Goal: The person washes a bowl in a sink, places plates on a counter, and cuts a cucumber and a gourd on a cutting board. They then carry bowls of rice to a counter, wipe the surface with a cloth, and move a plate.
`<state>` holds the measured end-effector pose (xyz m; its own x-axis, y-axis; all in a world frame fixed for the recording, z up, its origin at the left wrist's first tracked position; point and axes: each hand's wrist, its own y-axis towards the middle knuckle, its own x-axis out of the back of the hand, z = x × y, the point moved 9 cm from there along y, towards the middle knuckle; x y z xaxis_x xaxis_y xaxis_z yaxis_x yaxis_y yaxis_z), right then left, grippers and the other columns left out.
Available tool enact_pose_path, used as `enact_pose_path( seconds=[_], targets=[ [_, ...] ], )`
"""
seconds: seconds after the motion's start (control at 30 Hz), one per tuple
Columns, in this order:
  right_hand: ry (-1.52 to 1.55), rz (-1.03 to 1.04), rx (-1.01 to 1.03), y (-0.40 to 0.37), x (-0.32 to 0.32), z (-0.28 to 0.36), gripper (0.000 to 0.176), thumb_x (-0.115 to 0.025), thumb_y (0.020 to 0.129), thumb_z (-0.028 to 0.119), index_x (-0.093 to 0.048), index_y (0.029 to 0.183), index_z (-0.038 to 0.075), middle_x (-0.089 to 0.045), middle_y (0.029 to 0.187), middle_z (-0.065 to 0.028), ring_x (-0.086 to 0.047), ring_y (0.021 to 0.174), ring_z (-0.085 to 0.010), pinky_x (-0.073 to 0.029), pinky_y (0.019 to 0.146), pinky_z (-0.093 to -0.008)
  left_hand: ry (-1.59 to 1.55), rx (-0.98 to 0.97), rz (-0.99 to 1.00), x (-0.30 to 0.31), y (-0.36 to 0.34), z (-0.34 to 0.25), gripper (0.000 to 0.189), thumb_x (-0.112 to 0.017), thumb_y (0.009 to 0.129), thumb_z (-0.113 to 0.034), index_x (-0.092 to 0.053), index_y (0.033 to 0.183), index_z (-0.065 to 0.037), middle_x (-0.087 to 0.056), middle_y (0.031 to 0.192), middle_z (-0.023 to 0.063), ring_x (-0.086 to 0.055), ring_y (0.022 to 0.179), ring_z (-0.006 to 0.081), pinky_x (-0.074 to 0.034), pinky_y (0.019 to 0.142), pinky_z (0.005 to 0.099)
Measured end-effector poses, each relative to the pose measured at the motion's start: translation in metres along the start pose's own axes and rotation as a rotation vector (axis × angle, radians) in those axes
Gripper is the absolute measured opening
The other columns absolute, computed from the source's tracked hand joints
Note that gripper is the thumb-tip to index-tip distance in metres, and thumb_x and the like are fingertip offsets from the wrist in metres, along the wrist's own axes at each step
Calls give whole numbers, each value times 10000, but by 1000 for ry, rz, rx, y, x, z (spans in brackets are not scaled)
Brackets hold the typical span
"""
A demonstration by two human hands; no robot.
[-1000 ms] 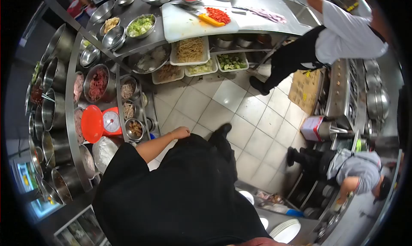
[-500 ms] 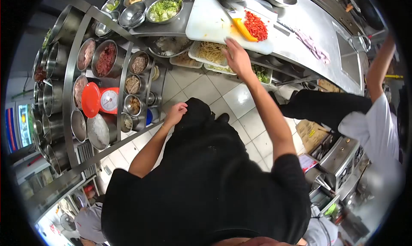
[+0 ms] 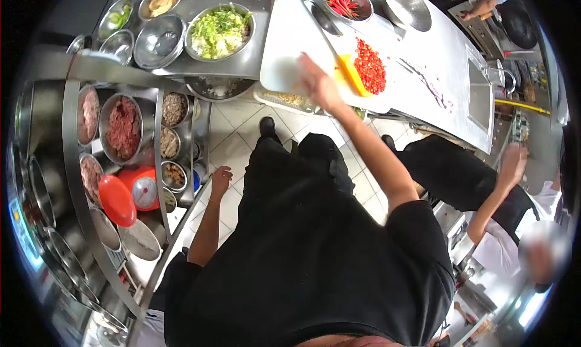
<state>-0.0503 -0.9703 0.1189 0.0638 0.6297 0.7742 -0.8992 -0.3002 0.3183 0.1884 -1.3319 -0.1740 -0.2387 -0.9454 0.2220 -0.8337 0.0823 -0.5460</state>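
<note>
My right hand (image 3: 319, 82) is stretched out over the near edge of the white cutting board (image 3: 287, 35), blurred by motion. Its fingers are extended and nothing shows in them. Just right of it lies a cleaver with a yellow handle (image 3: 354, 76), its dark blade (image 3: 321, 15) pointing away. Chopped red chilies (image 3: 370, 68) are heaped beside that handle. A metal bowl of whole red chilies (image 3: 343, 4) stands behind. My left hand (image 3: 221, 180) hangs low by the steel rack, fingers loosely bent and apart, with nothing visible in it.
Left of the board stands a bowl of chopped greens (image 3: 219, 32). The steel rack holds raw meat (image 3: 124, 128) and a red scale (image 3: 144, 189). Sliced purplish strips (image 3: 433, 88) lie right on the counter, before a sink (image 3: 480, 96). A co-worker's arm (image 3: 493, 199) is at right.
My view has moved toward the counter. My right hand has come from the board's front edge onto its near left part. My left hand has dropped lower. The co-worker's arm has lowered.
</note>
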Motion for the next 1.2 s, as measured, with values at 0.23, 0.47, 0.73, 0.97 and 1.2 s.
enact_pose_path(
  seconds=[0.23, 0.47, 0.73, 0.97, 1.2],
  targets=[
    [-566, -124, -263, 49, 62, -78, 175, -608, 776, 140, -625, 934, 69, -569, 891, -105, -540, 867, -305, -438, 761, -407, -3, 123, 27, -10, 17, -36, 233, -490, 783, -94, -603, 966, -5, -648, 726, 102, -609, 627, 156, -469, 600, 276],
    [-666, -235, -255, 51, 49, -85, 38, -621, 700, 134, -622, 694, 96, -570, 808, -60, -531, 859, -263, -419, 770, -385, 2, -29, 222, -49, 49, -72, 209, -544, 776, -42, -587, 974, 8, -634, 745, 120, -622, 640, 181, -489, 616, 287],
    [-285, -387, -322, 26, 97, -55, 53, -662, 671, 53, -635, 695, 91, -557, 780, -93, -539, 832, -273, -444, 740, -383, 74, -47, 224, -58, 88, -104, 207, -504, 815, -103, -608, 944, 24, -639, 758, 113, -622, 661, 188, -493, 626, 301],
    [-80, -783, -474, -76, 220, -112, 113, -669, 645, -25, -649, 718, 59, -589, 759, -96, -595, 778, -274, -465, 703, -351, 562, -326, 416, -108, 145, -87, 190, -504, 851, -69, -610, 988, 10, -649, 799, 109, -634, 680, 193, -501, 623, 303],
    [-612, -1047, -442, -176, 466, -206, 128, -708, 658, 68, -627, 753, 97, -602, 807, -65, -573, 707, -222, -465, 679, -339, 232, -124, 405, -178, 125, -141, 185, -488, 878, -97, -600, 968, 20, -638, 776, 102, -622, 697, 169, -481, 642, 296]
  ],
)
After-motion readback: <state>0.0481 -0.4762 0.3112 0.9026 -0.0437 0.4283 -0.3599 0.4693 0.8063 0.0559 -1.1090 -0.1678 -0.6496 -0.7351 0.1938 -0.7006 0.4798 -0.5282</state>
